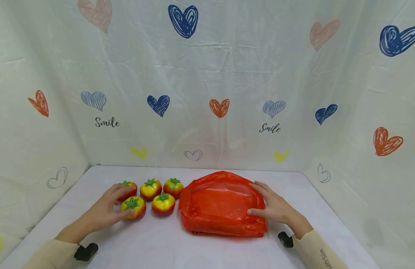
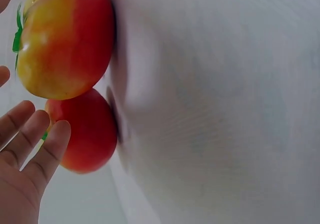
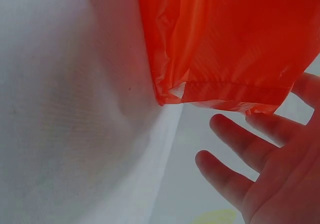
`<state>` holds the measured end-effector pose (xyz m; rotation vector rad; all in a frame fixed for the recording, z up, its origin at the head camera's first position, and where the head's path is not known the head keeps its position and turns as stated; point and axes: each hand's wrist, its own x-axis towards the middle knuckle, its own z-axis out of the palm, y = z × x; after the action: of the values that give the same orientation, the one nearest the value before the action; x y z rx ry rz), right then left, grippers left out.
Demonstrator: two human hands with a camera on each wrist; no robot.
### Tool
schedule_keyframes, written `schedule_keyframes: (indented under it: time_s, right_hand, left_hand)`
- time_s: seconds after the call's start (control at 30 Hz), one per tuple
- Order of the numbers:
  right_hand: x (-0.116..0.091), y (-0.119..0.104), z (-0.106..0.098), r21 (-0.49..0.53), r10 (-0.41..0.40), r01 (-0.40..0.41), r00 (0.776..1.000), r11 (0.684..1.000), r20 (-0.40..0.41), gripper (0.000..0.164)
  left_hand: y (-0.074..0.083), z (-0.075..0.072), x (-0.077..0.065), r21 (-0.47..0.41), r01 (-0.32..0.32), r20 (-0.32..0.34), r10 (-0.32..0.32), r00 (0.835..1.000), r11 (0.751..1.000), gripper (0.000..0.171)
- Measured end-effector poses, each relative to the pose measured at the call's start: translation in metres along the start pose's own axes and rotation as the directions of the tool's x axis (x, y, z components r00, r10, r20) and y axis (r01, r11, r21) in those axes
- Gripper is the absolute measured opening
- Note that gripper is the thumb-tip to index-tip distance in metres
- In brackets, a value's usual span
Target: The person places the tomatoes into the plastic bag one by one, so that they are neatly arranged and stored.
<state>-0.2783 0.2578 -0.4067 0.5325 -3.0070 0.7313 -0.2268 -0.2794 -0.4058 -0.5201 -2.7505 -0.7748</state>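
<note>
On a white table [image 1: 143,248], toward the left: five glossy round fruits [image 1: 151,190], red below and yellow above, with green leafy caps, arranged close together in a far row of three and a near row of two. At the far-left fruit [image 1: 131,194], the loosely extended fingers of a bare left hand [image 1: 104,210]; at the near-left fruit [image 1: 136,209], its thumb. Fingers released, not clenched; contact impossible to tell. Immediately right of the far-right fruit [image 1: 174,188], a crumpled, shiny red plastic bag [image 1: 220,207], lying right of centre. At its right side, a bare right hand [image 1: 275,207], fingers spread and relaxed, grasping nothing, thumb overlapping the bag in the head view; firm contact impossible to confirm. On both arms, beige sleeves [image 1: 316,248]. Behind, a white curtain [image 1: 207,74] printed with colourful hearts.
</note>
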Motion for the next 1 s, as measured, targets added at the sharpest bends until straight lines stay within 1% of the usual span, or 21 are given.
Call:
schedule_keyframes:
  time_s: [0.13,0.3,0.5,0.63,0.8,0.9,1.0]
  right_hand:
    - [-0.001,0.002,0.000,0.017,0.013,-0.013,1.000,1.000,-0.004,0.088]
    - [-0.005,0.007,0.000,0.039,0.010,-0.010,1.000,0.999,-0.021,0.087]
    - [-0.007,0.009,0.002,0.079,-0.001,0.002,1.000,0.997,-0.007,0.086]
    - [-0.006,0.008,0.002,0.081,-0.004,0.005,1.000,0.997,-0.007,0.086]
    - [-0.005,0.008,0.004,0.081,0.002,-0.002,1.000,0.997,-0.006,0.087]
    - [-0.005,0.009,0.005,0.085,0.010,-0.010,1.000,0.996,-0.001,0.088]
    - [-0.005,0.009,0.005,0.094,0.018,-0.018,1.000,0.995,0.001,0.088]
  left_hand:
    - [0.000,0.004,0.000,-0.002,0.000,0.011,0.000,1.000,1.000,0.070]
    - [0.000,0.009,0.002,-0.048,0.013,0.035,-0.011,0.999,0.999,0.074]
    - [0.000,0.013,0.002,-0.054,0.035,0.053,-0.032,0.998,0.998,0.077]
    - [-0.001,0.014,0.001,-0.043,0.041,0.062,-0.039,0.997,0.998,0.074]
    - [-0.002,0.013,0.000,-0.038,0.063,0.092,-0.059,0.994,0.997,0.068]
    - [-0.002,0.013,0.000,-0.038,0.078,0.108,-0.073,0.991,0.996,0.067]
    - [-0.001,0.014,0.000,-0.036,0.080,0.110,-0.076,0.991,0.996,0.067]
